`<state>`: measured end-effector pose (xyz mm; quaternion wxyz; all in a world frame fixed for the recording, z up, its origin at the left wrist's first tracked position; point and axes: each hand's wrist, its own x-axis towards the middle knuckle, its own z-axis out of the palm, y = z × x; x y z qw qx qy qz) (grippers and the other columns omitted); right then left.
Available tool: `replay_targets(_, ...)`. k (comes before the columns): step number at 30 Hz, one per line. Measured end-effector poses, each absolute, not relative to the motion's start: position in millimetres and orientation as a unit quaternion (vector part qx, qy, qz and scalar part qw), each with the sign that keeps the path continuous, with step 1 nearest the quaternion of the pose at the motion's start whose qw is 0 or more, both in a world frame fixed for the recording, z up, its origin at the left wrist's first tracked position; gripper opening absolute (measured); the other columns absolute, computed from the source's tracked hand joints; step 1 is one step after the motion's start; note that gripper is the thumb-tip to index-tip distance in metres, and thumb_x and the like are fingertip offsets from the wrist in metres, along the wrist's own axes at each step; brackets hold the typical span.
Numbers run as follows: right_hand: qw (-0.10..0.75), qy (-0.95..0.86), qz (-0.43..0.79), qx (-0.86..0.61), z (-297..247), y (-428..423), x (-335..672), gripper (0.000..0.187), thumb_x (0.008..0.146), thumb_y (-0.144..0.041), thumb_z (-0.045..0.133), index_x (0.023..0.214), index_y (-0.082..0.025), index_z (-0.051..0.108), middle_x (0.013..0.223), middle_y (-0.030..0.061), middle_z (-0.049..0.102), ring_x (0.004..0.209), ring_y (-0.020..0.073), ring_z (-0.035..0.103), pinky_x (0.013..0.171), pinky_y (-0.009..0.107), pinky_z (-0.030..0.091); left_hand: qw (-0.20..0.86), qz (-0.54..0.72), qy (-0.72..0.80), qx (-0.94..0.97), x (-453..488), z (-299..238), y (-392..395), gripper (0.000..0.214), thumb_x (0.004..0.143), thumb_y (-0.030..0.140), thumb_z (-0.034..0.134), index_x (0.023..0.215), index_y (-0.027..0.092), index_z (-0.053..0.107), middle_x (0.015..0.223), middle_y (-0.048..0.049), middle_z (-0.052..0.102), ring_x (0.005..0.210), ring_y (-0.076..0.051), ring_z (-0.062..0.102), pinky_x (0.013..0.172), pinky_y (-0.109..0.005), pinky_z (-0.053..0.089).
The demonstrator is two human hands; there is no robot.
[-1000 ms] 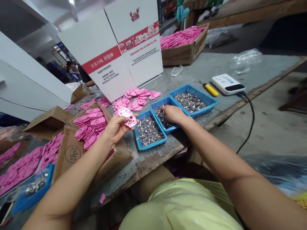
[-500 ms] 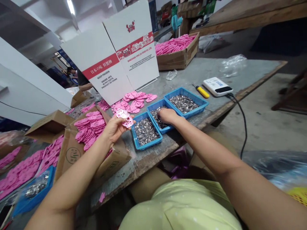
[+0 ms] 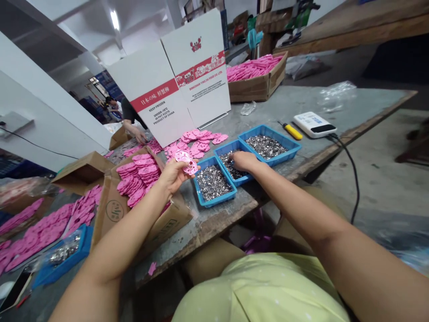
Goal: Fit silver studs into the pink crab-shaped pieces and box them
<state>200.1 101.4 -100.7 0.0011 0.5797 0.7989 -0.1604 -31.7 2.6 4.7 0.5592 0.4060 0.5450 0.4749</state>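
Between the thumb and fingers of my left hand (image 3: 174, 175) is a flat pink plastic piece (image 3: 186, 162) with cut-outs, held tilted above the near blue tray. My right hand (image 3: 244, 162) reaches down into the middle blue tray (image 3: 241, 181), its fingertips among small shiny metal parts (image 3: 228, 160). Those fingers are bent together, and what they pinch is hidden. The near blue tray (image 3: 219, 204) and the far blue tray (image 3: 284, 158) also hold small metal parts. Loose pink pieces (image 3: 197, 142) lie just beyond the trays.
Left of my left hand stands an open cardboard box (image 3: 112, 197) of stacked pink pieces. A white carton panel (image 3: 204, 98) rises behind. On the right lie a yellow-handled screwdriver (image 3: 292, 132) and a white scale (image 3: 314, 124) with a black cable. Another person's arm (image 3: 134, 129) shows beyond the carton.
The whole view has shifted, so the table things appear farther right and slightly lower. My left hand still holds the pink piece, and my right hand stays in the middle tray.
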Motion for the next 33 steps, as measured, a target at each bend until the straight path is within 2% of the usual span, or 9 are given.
replay_targets(5, 0.022, 0.804, -0.148, 0.576, -105, 103, 199, 0.059, 0.095, -0.010, 0.047, 0.149, -0.026, 0.065, 0.145, 0.0149, 0.071, 0.132, 0.0268, 0.069, 0.103, 0.033, 0.054, 0.575, 0.475, 0.533, 0.399, -33, 0, 3, 0.033, 0.072, 0.006, 0.064, 0.103, 0.015, 0.061, 0.094, -0.0119, 0.080, 0.076, -0.024, 0.078, 0.050, -0.024, 0.055)
replay_targets(7, 0.023, 0.801, -0.135, 0.584, -105, 102, 198, 0.060, 0.096, -0.010, 0.046, 0.153, -0.023, 0.060, 0.144, 0.0165, 0.071, 0.131, 0.0264, 0.070, 0.101, 0.032, 0.054, 0.579, 0.474, 0.530, 0.398, -33, -2, 3, 0.028, 0.073, 0.006, 0.063, 0.100, 0.015, 0.062, 0.092, -0.0112, 0.080, 0.072, -0.022, 0.077, 0.049, -0.025, 0.056)
replay_targets(9, 0.018, 0.790, -0.117, 0.602, -105, 100, 197, 0.058, 0.098, -0.013, 0.045, 0.156, -0.014, 0.055, 0.143, 0.0220, 0.070, 0.130, 0.0285, 0.070, 0.100, 0.034, 0.055, 0.583, 0.473, 0.528, 0.397, -33, -3, 3, 0.025, 0.075, 0.006, 0.063, 0.098, 0.015, 0.062, 0.092, -0.0113, 0.080, 0.070, -0.022, 0.076, 0.048, -0.026, 0.056)
replay_targets(12, 0.019, 0.774, -0.104, 0.624, -104, 97, 196, 0.050, 0.099, -0.016, 0.047, 0.146, -0.006, 0.062, 0.138, 0.0281, 0.070, 0.129, 0.0320, 0.071, 0.100, 0.035, 0.055, 0.584, 0.473, 0.527, 0.398, -33, -3, 2, 0.022, 0.077, 0.006, 0.062, 0.097, 0.014, 0.063, 0.093, -0.0120, 0.080, 0.069, -0.021, 0.076, 0.048, -0.026, 0.056)
replay_targets(16, 0.034, 0.775, -0.115, 0.620, -103, 96, 195, 0.042, 0.097, -0.014, 0.050, 0.130, -0.007, 0.074, 0.133, 0.0275, 0.073, 0.127, 0.0329, 0.072, 0.099, 0.035, 0.056, 0.583, 0.473, 0.532, 0.392, -32, -1, 2, 0.025, 0.076, 0.004, 0.063, 0.099, 0.014, 0.062, 0.091, -0.0122, 0.079, 0.067, -0.021, 0.076, 0.048, -0.025, 0.055)
replay_targets(19, 0.029, 0.784, -0.108, 0.611, -102, 95, 197, 0.044, 0.098, -0.013, 0.046, 0.131, -0.009, 0.074, 0.139, 0.0263, 0.070, 0.129, 0.0333, 0.071, 0.100, 0.036, 0.056, 0.584, 0.473, 0.536, 0.384, -31, 0, 1, 0.030, 0.075, 0.003, 0.064, 0.103, 0.014, 0.061, 0.091, -0.0121, 0.080, 0.069, -0.022, 0.077, 0.049, -0.025, 0.055)
replay_targets(23, 0.027, 0.790, -0.102, 0.604, -102, 95, 198, 0.046, 0.098, -0.013, 0.044, 0.133, -0.010, 0.073, 0.138, 0.0240, 0.071, 0.127, 0.0310, 0.072, 0.098, 0.032, 0.057, 0.579, 0.474, 0.543, 0.379, -31, 1, 1, 0.025, 0.078, 0.003, 0.061, 0.101, 0.014, 0.060, 0.089, -0.0111, 0.080, 0.068, -0.022, 0.077, 0.047, -0.025, 0.055)
replay_targets(27, 0.021, 0.792, -0.108, 0.601, -102, 95, 198, 0.047, 0.099, -0.013, 0.043, 0.136, -0.009, 0.071, 0.137, 0.0252, 0.071, 0.129, 0.0300, 0.071, 0.099, 0.030, 0.056, 0.580, 0.472, 0.547, 0.378, -32, 2, 3, 0.025, 0.077, 0.003, 0.062, 0.100, 0.012, 0.061, 0.094, -0.0144, 0.080, 0.070, -0.024, 0.078, 0.047, -0.027, 0.058)
replay_targets(33, 0.015, 0.796, -0.145, 0.587, -99, 96, 200, 0.048, 0.099, -0.010, 0.043, 0.138, -0.003, 0.069, 0.141, 0.0326, 0.066, 0.135, 0.0356, 0.067, 0.106, 0.040, 0.055, 0.573, 0.467, 0.562, 0.372, -28, 9, 3, 0.024, 0.078, 0.002, 0.062, 0.100, 0.013, 0.060, 0.094, -0.0142, 0.080, 0.071, -0.024, 0.079, 0.048, -0.026, 0.059)
